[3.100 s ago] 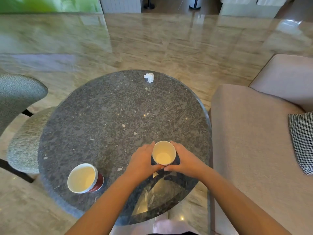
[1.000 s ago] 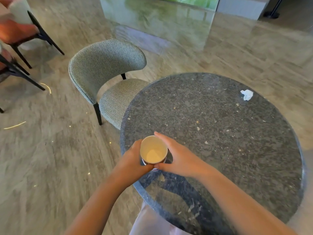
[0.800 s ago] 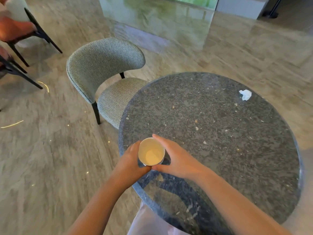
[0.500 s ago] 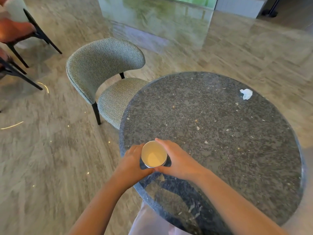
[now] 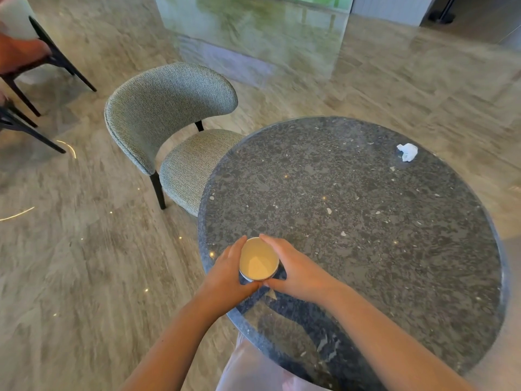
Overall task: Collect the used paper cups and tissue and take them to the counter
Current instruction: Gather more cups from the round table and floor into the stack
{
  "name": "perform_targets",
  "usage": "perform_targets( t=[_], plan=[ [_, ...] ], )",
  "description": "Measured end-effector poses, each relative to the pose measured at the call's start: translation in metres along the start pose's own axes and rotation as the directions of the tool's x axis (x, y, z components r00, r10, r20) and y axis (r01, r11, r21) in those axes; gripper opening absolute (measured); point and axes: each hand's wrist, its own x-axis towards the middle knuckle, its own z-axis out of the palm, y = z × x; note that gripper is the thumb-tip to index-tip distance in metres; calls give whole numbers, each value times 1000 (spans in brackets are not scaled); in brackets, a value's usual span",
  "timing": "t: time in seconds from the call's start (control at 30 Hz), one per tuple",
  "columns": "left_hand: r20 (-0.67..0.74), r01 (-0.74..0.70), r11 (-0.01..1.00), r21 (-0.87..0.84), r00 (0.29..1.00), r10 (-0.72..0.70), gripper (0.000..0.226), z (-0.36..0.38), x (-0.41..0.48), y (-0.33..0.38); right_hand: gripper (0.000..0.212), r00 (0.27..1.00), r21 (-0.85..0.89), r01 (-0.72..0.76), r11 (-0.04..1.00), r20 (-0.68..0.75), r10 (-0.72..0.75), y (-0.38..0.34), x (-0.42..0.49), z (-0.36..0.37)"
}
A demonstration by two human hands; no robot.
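Note:
A paper cup point(image 5: 258, 263) with a pale, empty inside stands at the near left edge of the round dark stone table point(image 5: 366, 221). My left hand point(image 5: 225, 273) wraps its left side and my right hand point(image 5: 296, 269) wraps its right side, so the outer wall is mostly hidden. Only one cup opening shows; I cannot tell whether another cup sits under it. A crumpled white tissue point(image 5: 407, 151) lies alone near the far right edge of the table, well beyond my hands.
A grey-green upholstered chair point(image 5: 169, 108) stands tucked against the table's left side. Dark-legged chairs point(image 5: 28, 60) stand at the far left. Polished stone floor surrounds the table, with a glossy block point(image 5: 253, 38) beyond it.
Since three seconds ago my hands carried the cup from the table's near middle to its left edge, where a red cup stood; that cup no longer shows separately. In the last second little moved.

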Motion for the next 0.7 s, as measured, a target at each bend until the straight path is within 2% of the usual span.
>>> perform_targets(
  t=[0.23, 0.37, 0.43, 0.53, 0.7],
  plan=[
    [31, -3, 1000, -20, 1000, 4, 108, 3, 3, -7, 92, 1000, 18, -10, 1000, -4, 11, 0, 1, 2],
    [49, 116, 978, -174, 993, -109, 120, 7, 5, -16, 103, 996, 109, -78, 991, -22, 81, 8, 4, 11],
    [75, 163, 952, -261, 986, -149, 112, 11, 6, -20, 97, 991, 201, -125, 971, -13, 131, 12, 6, 16],
    [48, 157, 942, -296, 988, -149, 83, 13, 8, -21, 77, 990, 267, -130, 955, -22, 141, 12, 9, 22],
    [-27, 121, 925, -361, 990, -140, 72, -11, -3, -24, 71, 995, 298, -78, 951, -40, 94, -10, 19, 21]
  ],
)
